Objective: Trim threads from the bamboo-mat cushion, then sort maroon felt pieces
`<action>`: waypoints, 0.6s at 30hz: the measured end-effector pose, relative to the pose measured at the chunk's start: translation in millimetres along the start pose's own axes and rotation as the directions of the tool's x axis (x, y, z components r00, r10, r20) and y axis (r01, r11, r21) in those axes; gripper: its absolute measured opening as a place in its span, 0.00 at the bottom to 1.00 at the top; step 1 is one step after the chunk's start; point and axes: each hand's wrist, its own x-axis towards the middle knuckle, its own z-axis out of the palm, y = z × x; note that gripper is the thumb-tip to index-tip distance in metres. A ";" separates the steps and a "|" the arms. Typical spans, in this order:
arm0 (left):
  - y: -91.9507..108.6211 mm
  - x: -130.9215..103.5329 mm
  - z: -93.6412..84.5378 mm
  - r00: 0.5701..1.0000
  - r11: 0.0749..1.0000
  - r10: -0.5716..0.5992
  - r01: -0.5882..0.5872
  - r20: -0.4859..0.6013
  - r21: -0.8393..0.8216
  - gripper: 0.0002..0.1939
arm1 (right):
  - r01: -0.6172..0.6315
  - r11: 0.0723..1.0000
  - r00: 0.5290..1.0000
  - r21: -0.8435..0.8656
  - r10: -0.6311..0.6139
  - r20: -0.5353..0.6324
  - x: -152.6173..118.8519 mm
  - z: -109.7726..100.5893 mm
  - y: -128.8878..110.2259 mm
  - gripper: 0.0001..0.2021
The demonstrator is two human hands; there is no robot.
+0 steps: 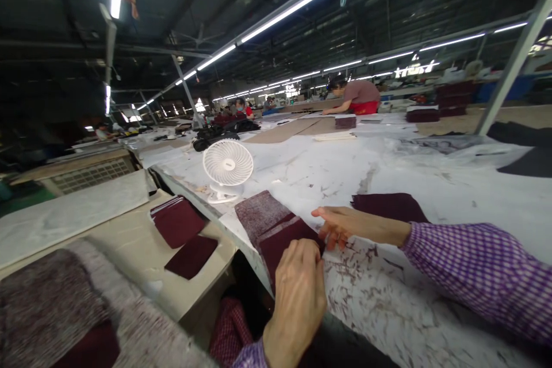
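Note:
A maroon fabric piece (280, 247) lies at the near edge of the white table, over a mottled grey-maroon piece (263, 213). My left hand (302, 290) is closed at the near right edge of the maroon piece, its fingers bent together and their tips hidden from view. Just beyond it, my right hand (349, 225) comes in from the right beside the fabric's right corner. Its upper finger is stretched out and the lower ones are loosely bent, with nothing visible in them. Behind the right wrist lies another dark maroon stack (390, 206).
A white clip fan (228, 164) stands beyond the fabric. On a lower beige surface at left are maroon pieces (179, 221), with mottled fabric (47, 293) nearer. Clear plastic sheeting (466, 152) lies at right near a metal post (515, 57). A person (361, 96) bends over the table farther back.

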 end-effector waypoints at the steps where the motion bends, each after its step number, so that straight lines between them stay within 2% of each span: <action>1: 6.6 -3.3 1.6 0.999 0.999 0.017 -0.016 0.041 -0.029 0.07 | 0.016 0.998 0.999 -0.060 -0.018 -0.028 -2.1 1.7 0.7 0.31; 4: 21.2 -8.7 -2.5 0.990 0.988 0.082 -0.065 0.115 -0.141 0.05 | 0.063 0.966 0.989 -0.249 -0.093 -0.111 -3.4 8.3 1.8 0.25; 6: 22.8 -5.1 -10.8 0.990 0.974 0.092 -0.067 0.109 -0.216 0.03 | 0.095 0.934 0.978 -0.344 -0.152 -0.142 -2.1 11.0 3.2 0.26; 8: 15.7 6.0 -20.0 0.999 0.974 0.035 -0.024 0.042 -0.226 0.03 | 0.145 0.907 0.964 -0.395 -0.219 -0.150 -1.0 11.1 5.6 0.28; 10: 2.2 23.4 -25.3 0.998 0.990 -0.049 0.043 -0.044 -0.138 0.04 | 0.184 0.895 0.955 -0.407 -0.261 -0.142 -0.7 9.6 8.4 0.29; 11: -5.1 33.1 -25.3 0.996 0.993 -0.077 0.072 -0.050 -0.089 0.06 | 0.195 0.890 0.952 -0.412 -0.273 -0.139 -0.6 8.5 9.8 0.30; 13: -17.0 51.9 -19.4 0.990 0.988 -0.140 0.141 0.016 -0.071 0.10 | 0.190 0.881 0.950 -0.433 -0.276 -0.144 -0.2 5.8 12.3 0.31; 15: -22.6 66.5 -7.9 0.976 0.977 -0.183 0.194 0.119 -0.092 0.09 | 0.157 0.867 0.957 -0.473 -0.251 -0.143 0.5 2.0 14.1 0.33; 18: -22.3 78.4 11.1 0.968 0.982 -0.187 0.189 0.167 0.004 0.07 | 0.114 0.810 0.959 -0.576 -0.241 -0.149 2.1 -8.2 17.2 0.32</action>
